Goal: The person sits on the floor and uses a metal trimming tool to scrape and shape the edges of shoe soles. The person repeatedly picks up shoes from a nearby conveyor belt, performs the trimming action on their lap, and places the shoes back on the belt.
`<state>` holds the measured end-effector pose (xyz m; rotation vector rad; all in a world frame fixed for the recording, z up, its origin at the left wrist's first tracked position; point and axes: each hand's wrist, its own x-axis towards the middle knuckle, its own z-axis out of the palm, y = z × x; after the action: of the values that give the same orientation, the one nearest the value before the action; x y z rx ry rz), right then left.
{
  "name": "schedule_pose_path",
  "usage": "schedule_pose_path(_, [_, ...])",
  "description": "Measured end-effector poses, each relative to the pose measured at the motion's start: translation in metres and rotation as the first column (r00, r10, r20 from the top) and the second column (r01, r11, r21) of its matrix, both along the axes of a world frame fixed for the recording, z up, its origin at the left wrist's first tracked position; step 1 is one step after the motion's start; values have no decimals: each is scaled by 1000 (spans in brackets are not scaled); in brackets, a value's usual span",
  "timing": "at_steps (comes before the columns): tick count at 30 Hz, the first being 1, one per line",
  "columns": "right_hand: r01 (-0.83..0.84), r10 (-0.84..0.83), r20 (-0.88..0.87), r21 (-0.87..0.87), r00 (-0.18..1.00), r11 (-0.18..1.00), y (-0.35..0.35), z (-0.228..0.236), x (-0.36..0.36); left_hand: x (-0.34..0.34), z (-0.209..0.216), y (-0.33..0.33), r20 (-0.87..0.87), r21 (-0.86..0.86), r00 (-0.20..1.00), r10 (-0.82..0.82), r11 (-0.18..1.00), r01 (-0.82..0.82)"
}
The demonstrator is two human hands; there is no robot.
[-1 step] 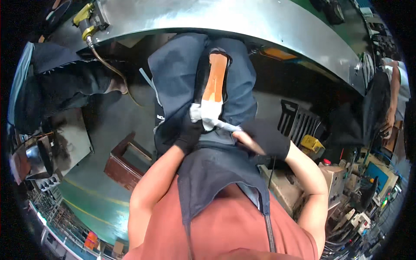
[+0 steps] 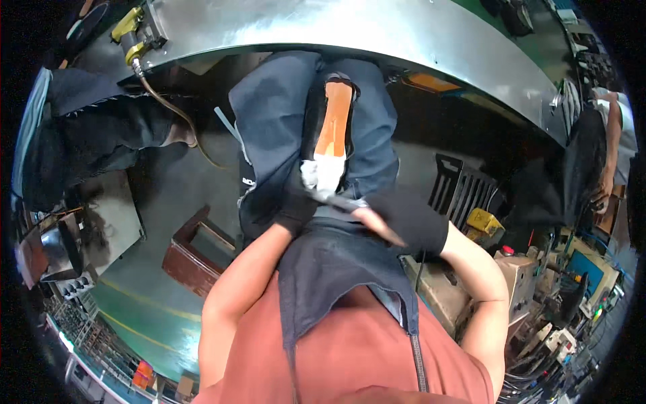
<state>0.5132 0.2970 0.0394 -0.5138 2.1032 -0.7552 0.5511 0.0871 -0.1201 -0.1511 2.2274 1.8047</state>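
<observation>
An upturned shoe (image 2: 336, 121) lies between my thighs, its orange-brown bottom up, with black upper material along its sides and white material at the end nearest me. In a black glove, my left hand (image 2: 296, 205) is closed against the shoe's near end; its fingertips are partly hidden. My right hand (image 2: 407, 219), in a black glove too, closes around a slim tool (image 2: 345, 203) with a greyish metal-looking shaft. The tool meets the white end of the shoe. Motion blurs its tip, and I cannot tell its exact kind. A dark apron (image 2: 343, 266) covers my lap.
A shiny metal bench (image 2: 350, 27) runs across in front, with a yellow air tool (image 2: 131, 37) and its hose at left. A brown wooden stool (image 2: 195, 252) stands left; a dark slatted plastic piece (image 2: 461, 185) and a yellow box (image 2: 484, 222) are right. People sit on both sides.
The tool in my right hand has swung slightly down and toward me at the shoe's near end. My left hand has shifted a little to the right. The shoe stays in place.
</observation>
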Motion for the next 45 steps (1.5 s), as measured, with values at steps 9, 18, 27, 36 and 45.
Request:
schedule_pose_path(9, [-120, 109, -335, -10, 936, 993, -1, -43, -1, -10, 4, 3, 98, 142, 982, -164, 978, 149])
schedule_pose_path(18, [264, -290, -86, -229, 953, 937, 34, -16, 3, -64, 140, -79, 26, -239, 908, -418, 879, 412])
schedule_pose_path(27, [469, -469, 39, -145, 883, 871, 46, 2, 30, -74, 44, 14, -344, -331, 896, -282, 929, 165])
schedule_pose_path(36, [60, -61, 25, 45, 998, 997, 20, -14, -27, -33, 50, 12, -269, -169, 931, -246, 964, 206])
schedule_pose_path(45, [29, -17, -116, 98, 993, 995, 38, -83, -50, -64, -2, 4, -58, 192, 983, -172, 965, 180])
